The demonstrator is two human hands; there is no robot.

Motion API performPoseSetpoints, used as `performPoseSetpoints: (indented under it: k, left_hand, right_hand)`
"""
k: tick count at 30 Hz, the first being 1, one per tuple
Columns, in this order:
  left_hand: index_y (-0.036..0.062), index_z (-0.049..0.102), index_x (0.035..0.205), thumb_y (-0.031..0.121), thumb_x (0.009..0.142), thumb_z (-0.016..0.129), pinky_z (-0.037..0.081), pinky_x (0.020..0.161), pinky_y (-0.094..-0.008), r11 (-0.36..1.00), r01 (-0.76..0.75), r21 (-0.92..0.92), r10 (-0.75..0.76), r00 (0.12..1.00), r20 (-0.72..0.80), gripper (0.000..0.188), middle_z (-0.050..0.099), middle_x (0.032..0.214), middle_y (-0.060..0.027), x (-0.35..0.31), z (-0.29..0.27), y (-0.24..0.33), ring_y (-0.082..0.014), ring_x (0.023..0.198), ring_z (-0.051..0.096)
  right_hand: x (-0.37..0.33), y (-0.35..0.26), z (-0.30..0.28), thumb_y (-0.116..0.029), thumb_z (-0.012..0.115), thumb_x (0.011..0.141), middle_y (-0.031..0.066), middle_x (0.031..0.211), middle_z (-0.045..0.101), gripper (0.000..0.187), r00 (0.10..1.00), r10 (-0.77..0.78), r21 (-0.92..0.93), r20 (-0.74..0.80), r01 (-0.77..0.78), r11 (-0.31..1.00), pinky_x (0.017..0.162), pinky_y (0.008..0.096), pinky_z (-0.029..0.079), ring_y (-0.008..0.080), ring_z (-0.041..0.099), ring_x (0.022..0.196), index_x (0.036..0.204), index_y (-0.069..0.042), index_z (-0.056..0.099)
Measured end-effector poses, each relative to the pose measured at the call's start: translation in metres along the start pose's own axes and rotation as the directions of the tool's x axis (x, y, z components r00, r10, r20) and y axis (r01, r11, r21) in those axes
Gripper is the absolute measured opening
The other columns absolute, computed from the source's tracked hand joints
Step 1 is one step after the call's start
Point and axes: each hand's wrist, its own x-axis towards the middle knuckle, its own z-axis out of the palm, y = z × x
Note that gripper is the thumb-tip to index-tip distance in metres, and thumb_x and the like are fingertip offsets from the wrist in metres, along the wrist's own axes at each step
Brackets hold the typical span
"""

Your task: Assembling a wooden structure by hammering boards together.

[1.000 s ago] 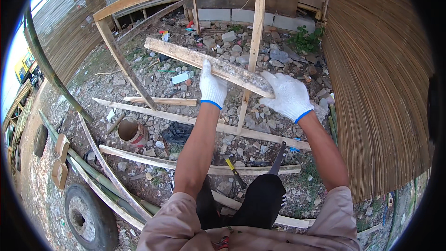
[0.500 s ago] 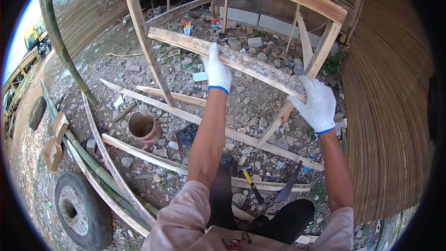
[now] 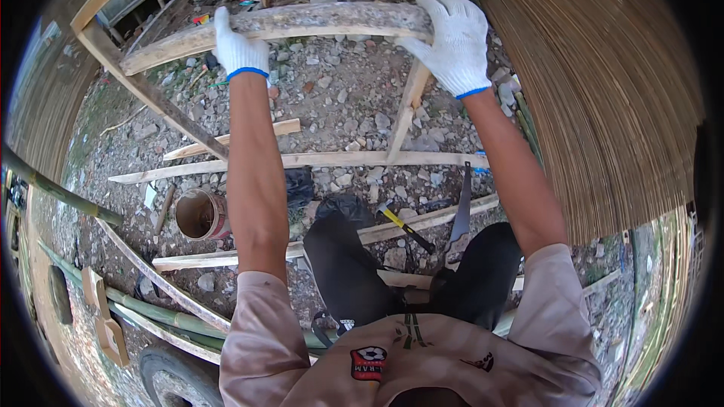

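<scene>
A rough, grey-mottled wooden plank (image 3: 324, 21) spans crosswise between the left post (image 3: 151, 96) and the right post (image 3: 409, 105) of a wooden frame. My left hand (image 3: 241, 49), in a white knit glove with a blue cuff, grips it near its left end, thumb up along its face. At the other end my right hand (image 3: 457, 41), gloved alike, holds the plank where it meets the right post. Its thumb lies below the plank and its fingers reach over toward the post. Whether the plank's ends touch both posts I cannot tell.
A yellow-and-black hammer (image 3: 406, 227) and a handsaw (image 3: 461, 211) lie before my knees. Long wood strips (image 3: 317, 160) cross the stony ground. To the left stand a bucket (image 3: 200, 215), bamboo poles (image 3: 162, 315) and a tyre (image 3: 177, 377). A woven wall (image 3: 596, 105) rises at right.
The plank has gone from sloping down to the right to nearly level, with its ends by the posts. Both hands remain on it. My view has tilted down and shifted.
</scene>
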Motion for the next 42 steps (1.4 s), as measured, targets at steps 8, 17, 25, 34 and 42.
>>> performPoseSetpoints:
  k: [8,17,25,34,42]
  left_hand:
    - [0.0075,0.055,0.137,0.026,0.099,0.057,0.037,0.118,-0.0474,0.998,0.026,0.055,-0.021,0.995,-0.097,0.042,0.055,0.146,-0.0139,-0.013,0.029,-0.012,-0.0317,0.131,0.054]
    - [0.0100,0.058,0.127,0.037,0.086,0.070,0.032,0.114,-0.0643,0.998,-0.020,0.051,0.024,0.997,-0.079,0.050,0.052,0.143,-0.0151,-0.003,0.008,-0.013,-0.0363,0.133,0.047]
    - [0.0093,0.055,0.126,0.033,0.089,0.066,0.037,0.114,-0.0649,0.998,-0.050,0.040,0.053,0.996,-0.075,0.046,0.058,0.132,-0.0143,0.032,0.000,-0.013,-0.0368,0.124,0.055]
    - [0.0087,0.063,0.116,0.038,0.088,0.068,0.043,0.106,-0.0513,0.998,-0.040,0.047,0.047,0.984,-0.175,0.040,0.063,0.123,-0.0082,0.020,0.002,-0.007,-0.0289,0.115,0.056]
    - [0.0063,0.061,0.125,0.038,0.087,0.071,0.042,0.108,-0.0524,0.990,-0.087,0.111,0.115,0.954,-0.277,0.050,0.059,0.129,-0.0119,-0.002,0.019,-0.019,-0.0306,0.119,0.055]
  right_hand:
    - [-0.029,0.028,0.002,-0.044,0.086,0.078,0.0264,0.154,0.042,0.102,0.791,0.576,0.334,0.206,-0.610,0.719,0.123,0.0442,0.029,0.0412,0.037,0.145,0.154,0.003,0.036]
    - [-0.033,0.072,0.010,-0.030,0.062,0.100,0.0190,0.142,0.060,0.054,0.867,0.338,0.546,0.367,-0.495,0.676,0.110,0.0399,0.045,0.0315,0.059,0.130,0.146,-0.005,0.053]
    - [-0.083,0.064,0.048,-0.022,0.073,0.088,0.0203,0.158,0.043,0.084,0.724,0.448,0.674,0.525,-0.675,0.300,0.120,0.0398,0.036,0.0311,0.041,0.147,0.160,-0.003,0.033]
    - [-0.034,0.022,0.061,-0.030,0.077,0.086,0.0258,0.113,0.072,0.067,0.616,0.676,0.429,0.405,-0.781,0.454,0.091,0.0450,0.055,0.0424,0.068,0.109,0.141,-0.003,0.050]
    - [-0.038,0.047,0.069,-0.029,0.072,0.089,0.0272,0.114,0.070,0.061,0.586,0.631,0.291,0.508,-0.807,0.514,0.092,0.0451,0.054,0.0433,0.067,0.110,0.141,-0.005,0.053]
